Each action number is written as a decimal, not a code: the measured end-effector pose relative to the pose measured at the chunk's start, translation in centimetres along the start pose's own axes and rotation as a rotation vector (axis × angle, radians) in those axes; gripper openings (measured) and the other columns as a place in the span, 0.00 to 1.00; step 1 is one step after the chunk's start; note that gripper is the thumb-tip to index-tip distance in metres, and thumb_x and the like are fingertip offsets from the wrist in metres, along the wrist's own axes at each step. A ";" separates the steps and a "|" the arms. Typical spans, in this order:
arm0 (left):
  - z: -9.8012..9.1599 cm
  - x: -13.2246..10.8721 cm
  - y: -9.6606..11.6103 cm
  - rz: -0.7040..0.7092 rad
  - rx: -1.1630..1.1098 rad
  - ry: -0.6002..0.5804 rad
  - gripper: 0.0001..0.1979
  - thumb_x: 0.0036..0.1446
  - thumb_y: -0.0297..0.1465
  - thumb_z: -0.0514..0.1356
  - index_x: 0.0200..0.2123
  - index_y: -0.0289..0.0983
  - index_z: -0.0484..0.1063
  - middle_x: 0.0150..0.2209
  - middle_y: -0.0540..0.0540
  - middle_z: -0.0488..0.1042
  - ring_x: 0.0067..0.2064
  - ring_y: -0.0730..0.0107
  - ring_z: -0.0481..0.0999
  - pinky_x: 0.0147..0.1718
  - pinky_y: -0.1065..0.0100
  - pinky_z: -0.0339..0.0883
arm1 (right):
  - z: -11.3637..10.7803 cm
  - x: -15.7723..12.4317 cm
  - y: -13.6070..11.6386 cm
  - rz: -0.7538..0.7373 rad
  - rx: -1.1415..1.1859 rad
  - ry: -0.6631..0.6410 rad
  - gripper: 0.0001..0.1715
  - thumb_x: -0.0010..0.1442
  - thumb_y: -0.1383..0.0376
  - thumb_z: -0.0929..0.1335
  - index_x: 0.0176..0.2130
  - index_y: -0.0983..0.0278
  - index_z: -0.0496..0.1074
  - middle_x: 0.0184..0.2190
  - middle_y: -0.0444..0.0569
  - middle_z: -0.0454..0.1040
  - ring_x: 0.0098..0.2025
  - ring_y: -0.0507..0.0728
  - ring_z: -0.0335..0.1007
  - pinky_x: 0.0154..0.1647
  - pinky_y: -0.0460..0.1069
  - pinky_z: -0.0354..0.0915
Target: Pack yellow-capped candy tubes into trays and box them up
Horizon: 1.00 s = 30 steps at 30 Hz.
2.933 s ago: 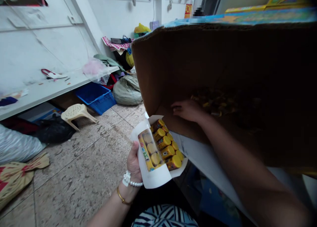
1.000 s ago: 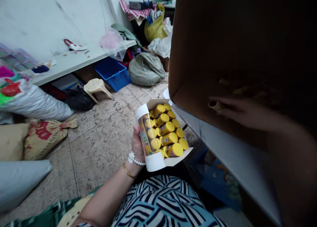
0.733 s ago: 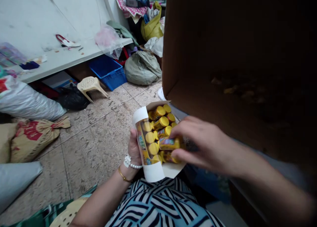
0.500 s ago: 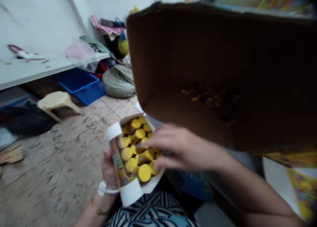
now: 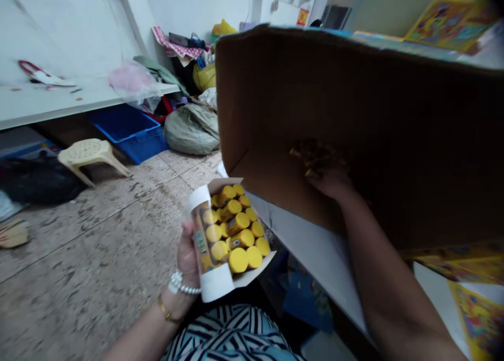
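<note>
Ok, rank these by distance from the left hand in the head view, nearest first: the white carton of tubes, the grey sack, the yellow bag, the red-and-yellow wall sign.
1. White carton of yellow-capped tubes: held in the left hand.
2. Grey sack: on the floor ahead.
3. Yellow bag: behind the sack, by the wall.
4. Red-and-yellow sign: on the far wall, farthest.

1. A cream plastic stool [image 5: 90, 152] with a perforated seat stands on the speckled stone-tile floor [image 5: 98, 250];
2. a blue plastic crate [image 5: 128, 135] sits beneath the long white shelf [image 5: 79, 101];
3. a bulging grey-green woven sack [image 5: 191, 131] slumps beside the crate;
4. a pinkish clear plastic bag [image 5: 132, 82] lies on the shelf;
5. a black plastic bag [image 5: 39, 179] lies left of the stool.
</note>
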<state>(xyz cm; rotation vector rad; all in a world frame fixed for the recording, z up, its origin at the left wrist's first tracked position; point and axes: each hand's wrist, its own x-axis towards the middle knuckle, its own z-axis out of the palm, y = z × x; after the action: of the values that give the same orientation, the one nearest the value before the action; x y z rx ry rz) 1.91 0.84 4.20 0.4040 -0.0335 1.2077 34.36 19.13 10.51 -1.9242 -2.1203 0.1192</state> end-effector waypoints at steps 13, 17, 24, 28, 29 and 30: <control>-2.2 -0.1 -0.5 0.059 0.061 0.369 0.34 0.56 0.52 0.62 0.58 0.37 0.69 0.54 0.38 0.78 0.60 0.45 0.72 0.60 0.46 0.64 | -1.2 -9.7 -15.4 -0.459 0.951 -0.196 0.16 0.55 0.65 0.73 0.43 0.59 0.69 0.44 0.49 0.77 0.49 0.60 0.73 0.51 0.56 0.69; -2.1 0.3 -0.5 0.112 0.060 0.337 0.27 0.57 0.49 0.63 0.52 0.36 0.73 0.52 0.41 0.79 0.57 0.49 0.75 0.60 0.50 0.65 | -1.2 -10.8 -16.1 -0.829 0.651 -0.266 0.12 0.56 0.62 0.74 0.41 0.61 0.74 0.52 0.53 0.73 0.60 0.63 0.63 0.63 0.59 0.60; -1.5 0.2 0.0 0.053 0.028 0.172 0.31 0.62 0.53 0.52 0.61 0.41 0.67 0.64 0.41 0.68 0.69 0.47 0.57 0.67 0.43 0.48 | -2.7 -7.5 -12.6 -0.705 0.501 -0.028 0.13 0.63 0.56 0.69 0.44 0.59 0.76 0.51 0.52 0.75 0.56 0.62 0.69 0.57 0.57 0.66; -2.2 0.0 0.6 0.033 0.001 0.129 0.35 0.63 0.57 0.44 0.62 0.45 0.66 0.65 0.44 0.67 0.71 0.48 0.52 0.68 0.44 0.43 | -2.5 -2.6 -4.7 -0.024 -0.043 0.005 0.21 0.62 0.51 0.68 0.48 0.62 0.75 0.45 0.59 0.78 0.50 0.70 0.74 0.51 0.63 0.66; -2.3 0.1 0.6 0.032 -0.004 0.142 0.35 0.63 0.58 0.42 0.62 0.46 0.67 0.65 0.46 0.67 0.71 0.49 0.52 0.68 0.44 0.43 | -2.2 -1.6 -2.7 0.056 -0.093 -0.024 0.24 0.59 0.52 0.70 0.49 0.64 0.75 0.46 0.63 0.77 0.51 0.73 0.73 0.51 0.65 0.66; -2.2 0.2 0.5 0.036 -0.007 0.163 0.36 0.62 0.59 0.42 0.62 0.47 0.67 0.64 0.47 0.68 0.71 0.49 0.52 0.68 0.45 0.44 | -1.8 -0.7 -0.9 0.090 -0.116 -0.065 0.25 0.57 0.54 0.72 0.51 0.64 0.74 0.48 0.64 0.76 0.53 0.74 0.72 0.51 0.66 0.66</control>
<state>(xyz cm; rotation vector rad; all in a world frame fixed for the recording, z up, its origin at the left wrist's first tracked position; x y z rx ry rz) 1.06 1.89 2.33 0.2985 0.0956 1.2722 33.99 18.06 12.39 -2.1104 -2.1253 0.0789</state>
